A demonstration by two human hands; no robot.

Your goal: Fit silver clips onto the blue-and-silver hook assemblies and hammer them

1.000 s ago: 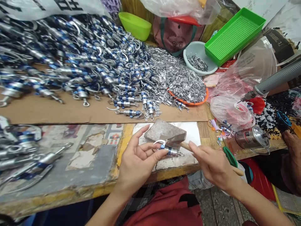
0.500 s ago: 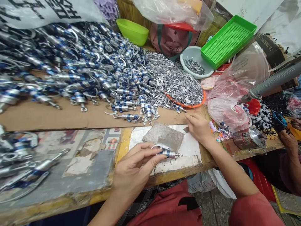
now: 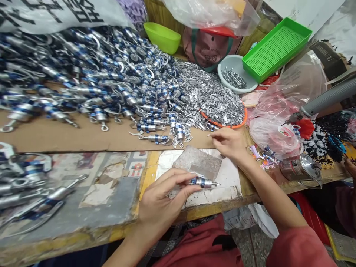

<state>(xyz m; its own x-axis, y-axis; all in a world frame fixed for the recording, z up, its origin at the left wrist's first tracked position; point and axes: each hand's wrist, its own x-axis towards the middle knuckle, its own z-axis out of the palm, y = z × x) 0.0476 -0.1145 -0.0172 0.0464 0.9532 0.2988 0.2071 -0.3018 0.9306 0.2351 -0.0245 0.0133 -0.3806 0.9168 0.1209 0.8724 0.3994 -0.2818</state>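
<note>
My left hand (image 3: 164, 196) pinches a silver-and-blue metal cylinder piece (image 3: 204, 183) between thumb and fingers. It lies sideways, with its thin rod end to the right and a pale lever along its top. Behind it is a flat grey stone slab (image 3: 191, 159) on white paper (image 3: 230, 181). My right hand (image 3: 229, 142) is closed at the cardboard's front edge, its fingertips pinching a tiny metal plate (image 3: 210, 135). Just behind that hand, an orange-rimmed tray (image 3: 241, 123) is heaped with small perforated metal plates (image 3: 225, 105).
A large pile of similar cylinder pieces (image 3: 111, 78) covers the cardboard (image 3: 55, 139) at left. At the back stand a pale blue bowl (image 3: 251, 86) of metal pins and a green basket (image 3: 278, 48). A powered screwdriver (image 3: 319, 102) juts in above a metal mug (image 3: 294, 168). A co-worker's hand (image 3: 349, 167) shows at far right.
My right hand has moved slightly left along the cardboard edge, and a tiny metal plate now shows at its fingertips. My left hand still holds the cylinder piece. The view has shifted slightly.
</note>
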